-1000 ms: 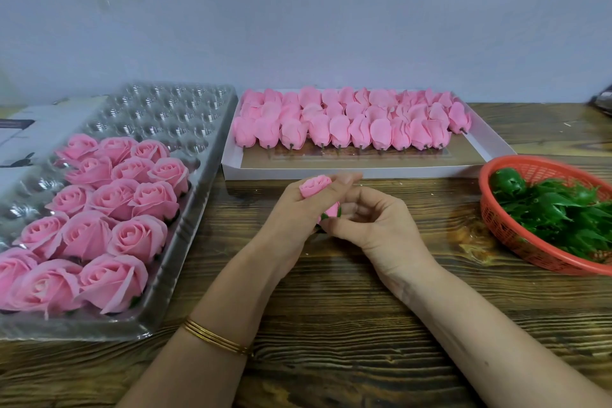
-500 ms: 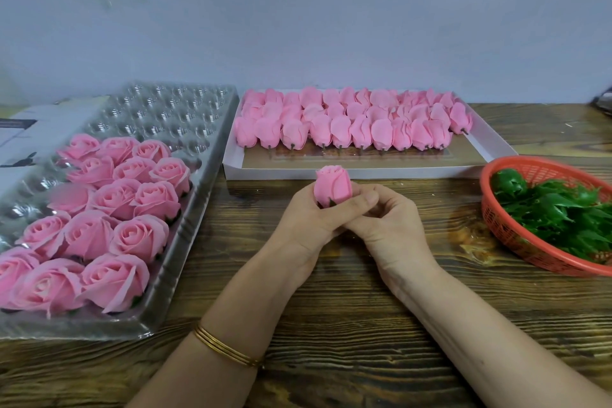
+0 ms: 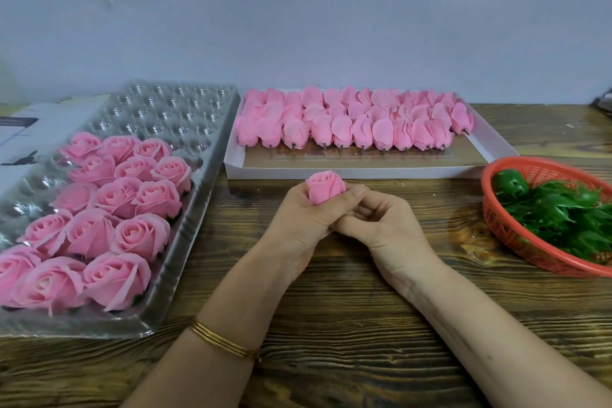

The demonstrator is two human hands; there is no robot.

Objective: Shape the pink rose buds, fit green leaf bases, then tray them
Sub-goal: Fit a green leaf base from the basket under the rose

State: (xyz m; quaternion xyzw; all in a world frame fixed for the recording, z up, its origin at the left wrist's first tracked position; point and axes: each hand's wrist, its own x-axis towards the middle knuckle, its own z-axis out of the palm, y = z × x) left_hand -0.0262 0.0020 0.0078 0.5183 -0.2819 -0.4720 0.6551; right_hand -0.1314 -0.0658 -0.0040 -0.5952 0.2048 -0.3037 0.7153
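Pink soft-petalled rose bud (image 3: 325, 187) upright at mid-table: gripping it with left hand (image 3: 298, 225), fingers curled round lower half, thumb across front. Tucking right hand (image 3: 384, 225) in under bud's base, fingers curled (cannot tell what, if anything, they are pinching). Holding bud above dark wooden table (image 3: 331, 325), between clear plastic blister tray (image 3: 172, 113) of opened pink roses (image 3: 139, 235) and red mesh basket (image 3: 503, 229) of green leaf bases (image 3: 556, 212), near white shallow box (image 3: 364, 172) of closed pink buds (image 3: 341, 129).

A small pink rose bud (image 3: 325, 187) stands upright, held in the left hand (image 3: 298, 219) and right hand (image 3: 384, 225). Open pink roses (image 3: 116, 199) sit in the clear plastic tray (image 3: 185, 109). Green leaf bases (image 3: 559, 212) lie heaped in a red basket (image 3: 503, 230).
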